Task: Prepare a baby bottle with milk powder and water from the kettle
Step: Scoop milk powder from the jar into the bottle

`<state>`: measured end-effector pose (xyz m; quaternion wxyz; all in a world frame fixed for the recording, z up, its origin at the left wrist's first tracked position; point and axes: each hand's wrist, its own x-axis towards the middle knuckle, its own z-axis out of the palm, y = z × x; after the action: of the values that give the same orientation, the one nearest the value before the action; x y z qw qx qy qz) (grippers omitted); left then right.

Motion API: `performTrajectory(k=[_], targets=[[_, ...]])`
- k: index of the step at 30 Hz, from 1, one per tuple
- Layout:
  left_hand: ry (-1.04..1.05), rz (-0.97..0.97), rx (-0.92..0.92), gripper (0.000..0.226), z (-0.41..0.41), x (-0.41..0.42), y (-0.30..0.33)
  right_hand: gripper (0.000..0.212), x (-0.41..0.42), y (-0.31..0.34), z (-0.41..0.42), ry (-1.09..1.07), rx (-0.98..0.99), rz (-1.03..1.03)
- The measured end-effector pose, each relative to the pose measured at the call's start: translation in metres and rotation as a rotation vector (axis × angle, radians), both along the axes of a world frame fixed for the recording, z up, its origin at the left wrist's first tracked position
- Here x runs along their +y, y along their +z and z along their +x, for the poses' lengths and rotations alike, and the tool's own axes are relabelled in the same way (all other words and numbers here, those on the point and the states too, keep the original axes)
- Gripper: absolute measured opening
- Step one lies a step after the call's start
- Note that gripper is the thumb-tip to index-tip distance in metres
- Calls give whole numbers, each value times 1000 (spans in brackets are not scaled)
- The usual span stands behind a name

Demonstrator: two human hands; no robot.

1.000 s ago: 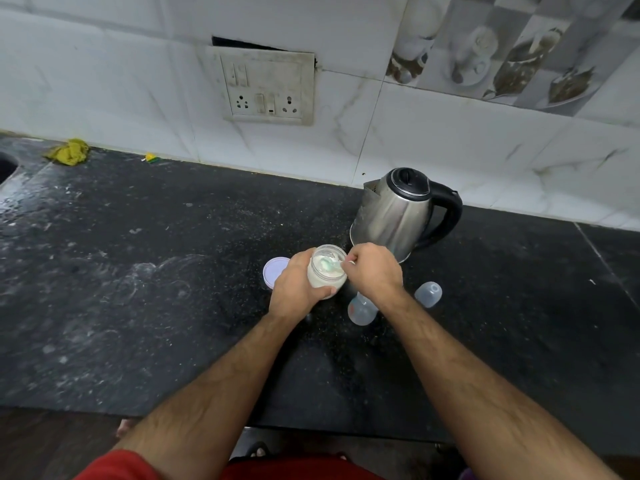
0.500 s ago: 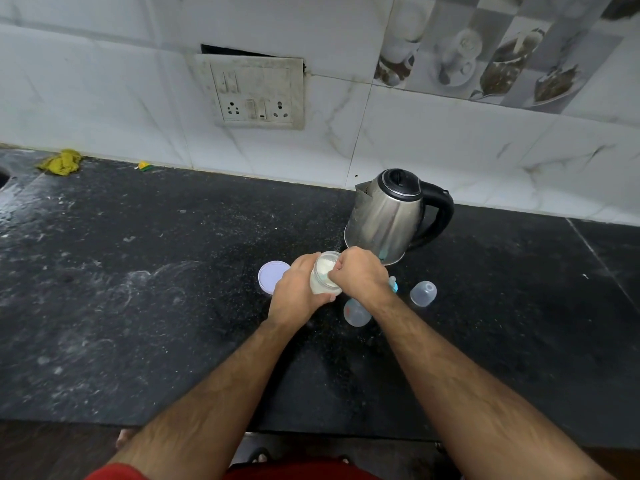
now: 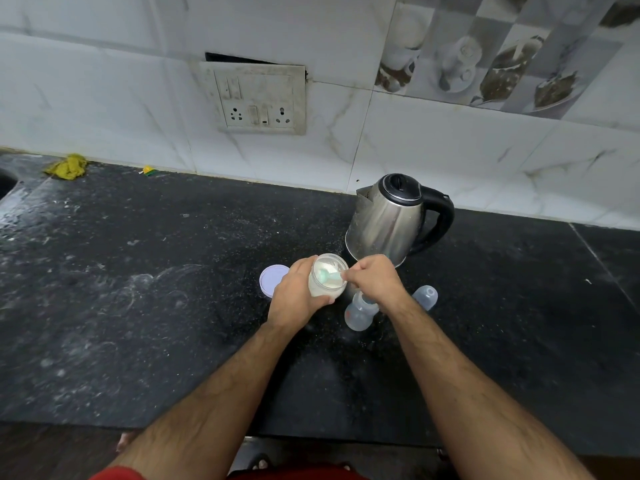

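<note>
I read this as the powder-scooping step: my left hand (image 3: pixel 297 296) is wrapped around the small powder jar (image 3: pixel 327 276), holding it tipped slightly with its open mouth toward the camera, and my right hand (image 3: pixel 372 277) pinches the handle of a pale green scoop (image 3: pixel 329 274) whose bowl sits inside the jar on the white powder. The jar's lid (image 3: pixel 272 280) lies flat on the dark counter (image 3: pixel 138 306) just to the left of my left hand. The baby bottle (image 3: pixel 358 312) stands on the counter just below and beside my right wrist, partly hidden by it; it looks upright, long axis vertical, its open neck pointing up toward the hand, though I cannot see the mouth itself. Its clear cap (image 3: pixel 426 296) rests near it to the right (whether the teat is inside I cannot tell). The kettle (image 3: pixel 391 221) sits behind the hands, lid shut, spout facing left and handle to the right, well clear of the bottle. The next move, as I judge it, calls for lifting the loaded scoop level out of the jar, carrying it the short way down and right over the bottle's narrow neck, and tipping it there without spilling powder onto the counter; water from the kettle would follow.
</note>
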<state>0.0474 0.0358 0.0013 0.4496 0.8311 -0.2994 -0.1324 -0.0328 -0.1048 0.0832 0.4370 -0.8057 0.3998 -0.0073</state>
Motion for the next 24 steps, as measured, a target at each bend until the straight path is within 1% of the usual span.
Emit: performTrajectory(k=[3, 6, 9, 11, 15, 24], targets=[[3, 13, 29, 83, 3, -1, -4, 34, -3, 0, -9, -85, -98, 112], [6, 3, 38, 81, 4, -2, -5, 36, -2, -2, -15, -123, -140, 196], [3, -12, 48, 79, 5, -2, -7, 36, 1, -6, -17, -136, -132, 250], [9, -26, 48, 79, 5, -2, -9, 37, 3, -9, -16, -130, -106, 236], [18, -39, 33, 80, 3, -2, -8, 39, 5, -14, -11, -108, -22, 113], [-10, -14, 24, 78, 3, -2, -10, 39, 7, -10, -8, -86, -20, 86]])
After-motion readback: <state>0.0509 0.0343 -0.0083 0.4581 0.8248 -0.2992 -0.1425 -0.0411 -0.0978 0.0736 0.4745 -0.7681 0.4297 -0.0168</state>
